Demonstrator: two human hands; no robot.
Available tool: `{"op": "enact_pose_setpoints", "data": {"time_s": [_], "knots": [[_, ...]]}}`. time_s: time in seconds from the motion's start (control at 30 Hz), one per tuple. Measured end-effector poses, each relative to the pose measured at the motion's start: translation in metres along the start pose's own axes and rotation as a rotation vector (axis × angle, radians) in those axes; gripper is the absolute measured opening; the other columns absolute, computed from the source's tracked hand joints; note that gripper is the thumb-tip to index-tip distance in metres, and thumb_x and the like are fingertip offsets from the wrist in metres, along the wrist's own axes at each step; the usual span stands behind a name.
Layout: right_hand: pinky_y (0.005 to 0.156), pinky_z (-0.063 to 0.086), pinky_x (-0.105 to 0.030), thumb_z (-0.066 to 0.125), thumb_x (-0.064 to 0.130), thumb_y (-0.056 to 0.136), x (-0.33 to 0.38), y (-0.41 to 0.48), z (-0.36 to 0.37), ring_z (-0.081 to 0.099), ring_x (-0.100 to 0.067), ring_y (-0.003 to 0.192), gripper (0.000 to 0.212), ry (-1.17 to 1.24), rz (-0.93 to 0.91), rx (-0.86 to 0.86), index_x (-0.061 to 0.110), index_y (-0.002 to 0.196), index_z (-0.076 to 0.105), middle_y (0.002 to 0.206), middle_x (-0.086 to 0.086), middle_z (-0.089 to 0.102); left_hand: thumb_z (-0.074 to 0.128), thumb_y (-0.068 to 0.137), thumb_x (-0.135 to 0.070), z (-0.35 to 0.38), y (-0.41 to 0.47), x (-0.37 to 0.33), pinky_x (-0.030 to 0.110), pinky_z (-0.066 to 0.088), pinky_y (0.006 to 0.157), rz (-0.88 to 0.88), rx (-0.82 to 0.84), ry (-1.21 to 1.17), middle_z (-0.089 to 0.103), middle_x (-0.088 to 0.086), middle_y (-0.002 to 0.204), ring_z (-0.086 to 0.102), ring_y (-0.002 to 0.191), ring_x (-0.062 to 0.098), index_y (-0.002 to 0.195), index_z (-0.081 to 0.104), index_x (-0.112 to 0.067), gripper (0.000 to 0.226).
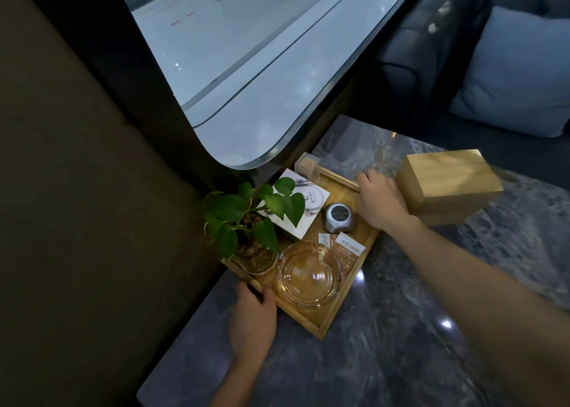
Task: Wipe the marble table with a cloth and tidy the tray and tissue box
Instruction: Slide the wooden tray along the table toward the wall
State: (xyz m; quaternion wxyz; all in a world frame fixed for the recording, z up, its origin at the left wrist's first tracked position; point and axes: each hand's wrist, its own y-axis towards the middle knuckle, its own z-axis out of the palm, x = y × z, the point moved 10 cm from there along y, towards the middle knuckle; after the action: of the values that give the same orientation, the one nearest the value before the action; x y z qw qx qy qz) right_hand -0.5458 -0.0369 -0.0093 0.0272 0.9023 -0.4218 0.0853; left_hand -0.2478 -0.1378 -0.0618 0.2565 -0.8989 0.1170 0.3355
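A wooden tray (348,298) lies on the grey marble table (416,329), close to its left edge. My left hand (251,317) grips the tray's near rim. My right hand (381,201) grips the far rim. In the tray stand a potted green plant (246,218), a glass ashtray (307,274), a small grey round device (338,217), a white card (303,218) and paper sachets (347,247). A wooden tissue box (447,184) stands on the table just right of my right hand. No cloth is in view.
A dark wall panel (77,190) runs along the table's left side. A large window (246,67) rises behind the tray. A dark sofa with a pale blue cushion (518,73) stands beyond the table at the right. A small clear holder (308,166) sits at the tray's far corner.
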Motion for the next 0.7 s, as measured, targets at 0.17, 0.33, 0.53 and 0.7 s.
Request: {"op": "enact_pose_setpoints", "data": {"time_s": [0.17,0.33,0.53,0.7], "knots": [[0.087,0.040,-0.040,0.047,0.015,0.089,0.010,-0.028,-0.028,0.051,-0.031,0.102,0.024,0.008,-0.074,-0.105,0.006,0.111,0.049,0.110,-0.014,0.053,0.046,0.089,-0.039,-0.005,-0.008,-0.001,0.039,0.049,0.074,0.033,0.008,0.080,0.065,0.006,0.086,0.060,0.081,0.025,0.085,0.049,-0.021,0.019],[0.079,0.046,-0.043,0.054,0.032,0.086,0.011,-0.075,-0.049,0.059,-0.034,0.098,0.045,-0.004,-0.144,-0.184,0.010,0.124,0.049,0.114,-0.014,0.062,0.046,0.090,-0.034,-0.010,-0.037,-0.026,0.037,0.048,0.072,0.192,-0.006,0.134,0.064,0.002,0.080,0.062,0.083,0.027,0.084,0.054,-0.020,0.017],[0.083,0.050,-0.041,0.055,0.041,0.078,-0.020,-0.146,-0.053,0.062,-0.031,0.107,0.057,0.069,-0.037,-0.194,0.013,0.127,0.052,0.121,-0.013,0.064,0.047,0.088,-0.032,0.004,-0.092,-0.082,0.039,0.050,0.074,0.588,-0.030,0.182,0.070,0.006,0.095,0.064,0.090,0.027,0.100,0.062,-0.016,0.025],[0.108,0.030,-0.046,0.041,0.056,0.084,-0.063,-0.207,-0.033,0.028,-0.025,0.140,0.071,0.086,0.129,-0.078,0.026,0.144,0.022,0.152,-0.008,0.030,0.024,0.073,-0.062,0.055,-0.124,-0.105,0.044,0.025,0.113,0.799,0.167,0.378,0.036,0.006,0.150,0.030,0.139,0.024,0.141,0.033,-0.022,0.080]]}}
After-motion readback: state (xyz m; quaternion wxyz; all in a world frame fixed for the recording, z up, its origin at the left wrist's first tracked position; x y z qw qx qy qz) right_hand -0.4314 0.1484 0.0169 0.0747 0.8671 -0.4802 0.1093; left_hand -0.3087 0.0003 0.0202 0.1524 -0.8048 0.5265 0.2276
